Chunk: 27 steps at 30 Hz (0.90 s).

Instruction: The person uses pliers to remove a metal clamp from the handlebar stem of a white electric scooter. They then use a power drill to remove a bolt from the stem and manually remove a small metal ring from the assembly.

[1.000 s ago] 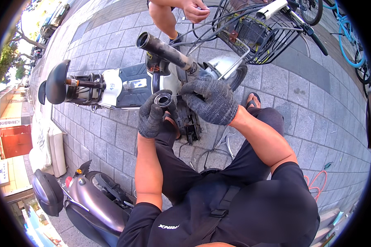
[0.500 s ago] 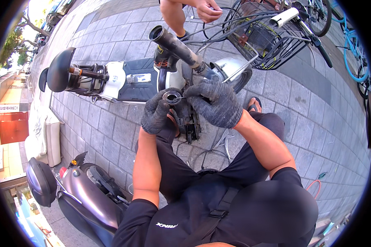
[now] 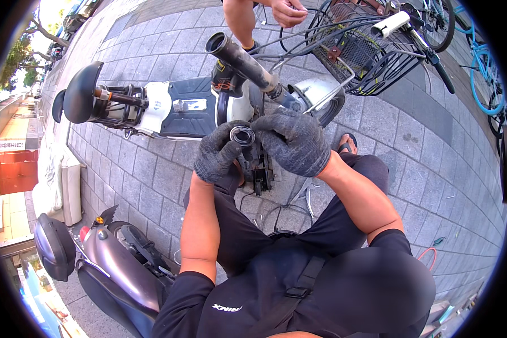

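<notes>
Both my hands wear dark grey knit gloves. My left hand [image 3: 217, 153] is closed around a round metal ring part [image 3: 243, 136], which looks like a bearing with a shiny inner rim. My right hand [image 3: 297, 141] is pinched together at the ring's right side, and its fingertips hide whatever is between them. Just beyond is a white and black electric scooter [image 3: 188, 112] with a bare dark steering tube [image 3: 239, 61] leaning up toward the left. Below the ring, a dark mechanical assembly [image 3: 259, 169] sits between my knees.
A wire basket [image 3: 352, 53] with cables and a handlebar [image 3: 428, 50] lies at the far right. Another person's hand [image 3: 289, 12] is at the top. A purple motor scooter [image 3: 115, 256] stands at lower left. Metal tools [image 3: 304, 200] lie on the grey paving by my legs.
The ring and my left hand have shifted slightly right, closer to my right hand. A thin metal piece seen across the ring earlier no longer shows clearly.
</notes>
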Each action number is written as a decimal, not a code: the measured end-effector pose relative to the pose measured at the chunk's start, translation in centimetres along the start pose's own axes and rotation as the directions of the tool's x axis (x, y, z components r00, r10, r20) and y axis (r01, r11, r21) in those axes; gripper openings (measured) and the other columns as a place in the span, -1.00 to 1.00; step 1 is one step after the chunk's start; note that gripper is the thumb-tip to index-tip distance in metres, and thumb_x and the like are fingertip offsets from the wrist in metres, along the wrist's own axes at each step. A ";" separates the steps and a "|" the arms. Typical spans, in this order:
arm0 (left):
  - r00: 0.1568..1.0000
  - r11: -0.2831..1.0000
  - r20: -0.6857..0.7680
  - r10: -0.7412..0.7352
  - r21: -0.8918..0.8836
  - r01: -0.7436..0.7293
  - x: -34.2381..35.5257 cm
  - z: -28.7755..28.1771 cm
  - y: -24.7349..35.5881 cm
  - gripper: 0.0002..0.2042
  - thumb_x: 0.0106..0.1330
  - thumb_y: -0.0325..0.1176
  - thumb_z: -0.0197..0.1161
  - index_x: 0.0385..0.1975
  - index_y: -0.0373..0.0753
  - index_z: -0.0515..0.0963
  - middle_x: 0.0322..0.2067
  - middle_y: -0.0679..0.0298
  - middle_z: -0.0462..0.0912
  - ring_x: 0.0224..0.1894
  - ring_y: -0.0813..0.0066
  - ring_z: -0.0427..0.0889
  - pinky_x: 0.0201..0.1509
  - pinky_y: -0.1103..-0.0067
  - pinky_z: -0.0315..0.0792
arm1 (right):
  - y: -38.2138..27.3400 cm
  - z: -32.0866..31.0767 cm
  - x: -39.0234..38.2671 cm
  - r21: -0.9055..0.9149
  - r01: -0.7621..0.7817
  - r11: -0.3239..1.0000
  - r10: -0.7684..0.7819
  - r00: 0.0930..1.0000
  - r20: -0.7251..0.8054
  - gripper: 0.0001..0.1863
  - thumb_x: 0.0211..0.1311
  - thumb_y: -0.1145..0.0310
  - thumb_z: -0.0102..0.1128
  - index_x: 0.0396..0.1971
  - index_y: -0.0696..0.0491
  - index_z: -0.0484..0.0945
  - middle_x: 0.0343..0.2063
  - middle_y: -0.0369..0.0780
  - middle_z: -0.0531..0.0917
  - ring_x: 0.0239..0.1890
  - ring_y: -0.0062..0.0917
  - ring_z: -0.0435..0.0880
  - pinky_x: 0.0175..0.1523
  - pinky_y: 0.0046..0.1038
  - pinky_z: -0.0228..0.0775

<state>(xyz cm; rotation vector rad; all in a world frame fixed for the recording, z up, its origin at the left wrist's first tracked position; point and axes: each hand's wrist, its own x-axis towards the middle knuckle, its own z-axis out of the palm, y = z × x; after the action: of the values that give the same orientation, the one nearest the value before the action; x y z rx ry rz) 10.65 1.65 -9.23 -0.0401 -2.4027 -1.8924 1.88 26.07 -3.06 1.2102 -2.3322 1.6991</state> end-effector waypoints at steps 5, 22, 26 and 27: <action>0.992 0.984 0.104 -0.070 -0.155 0.085 0.8 0.7 3.2 -0.42 0.38 -0.09 0.43 0.22 -0.41 0.52 -0.08 0.21 0.73 -0.06 0.49 0.69 0.06 0.49 0.59 | 1.2 0.5 -0.3 -0.002 -0.017 1.000 0.016 0.996 -0.084 -0.75 0.18 0.32 0.43 -0.15 0.06 0.76 -0.33 -0.08 0.73 -0.27 -0.17 0.75 -0.15 -0.23 0.58; 0.977 0.950 0.098 -0.187 -0.236 0.205 0.6 0.7 3.4 -0.34 0.20 -0.20 0.57 0.24 -0.42 0.50 0.00 0.18 0.71 0.05 0.45 0.68 0.17 0.48 0.59 | 1.0 0.4 -0.4 0.060 -0.127 0.990 0.125 0.991 0.038 -0.83 0.31 0.45 0.34 -0.13 0.10 0.75 -0.38 -0.17 0.73 -0.33 -0.45 0.72 -0.18 -0.37 0.54; 0.975 0.946 0.107 -0.192 -0.245 0.213 0.6 0.8 3.7 -0.38 0.21 -0.31 0.56 0.24 -0.42 0.50 0.00 0.19 0.71 0.04 0.48 0.68 0.15 0.50 0.60 | 0.9 0.2 -0.1 0.091 -0.133 0.987 0.133 0.991 0.009 -0.83 0.31 0.43 0.35 -0.14 0.10 0.76 -0.37 -0.17 0.74 -0.33 -0.47 0.73 -0.17 -0.38 0.55; 0.976 0.947 0.111 -0.187 -0.245 0.209 0.7 0.9 3.6 -0.40 0.22 -0.35 0.55 0.24 -0.42 0.50 0.00 0.20 0.71 0.04 0.48 0.68 0.15 0.50 0.60 | 0.8 0.2 0.0 0.099 -0.155 0.983 0.154 0.988 0.017 -0.83 0.30 0.43 0.36 -0.14 0.11 0.76 -0.36 -0.16 0.75 -0.32 -0.47 0.74 -0.17 -0.39 0.55</action>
<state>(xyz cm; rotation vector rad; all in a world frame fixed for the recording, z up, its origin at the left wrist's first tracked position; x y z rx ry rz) 10.18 3.37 -5.87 0.1115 -2.2729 -2.3276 1.53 26.00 -3.78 1.0781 -2.4324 1.8821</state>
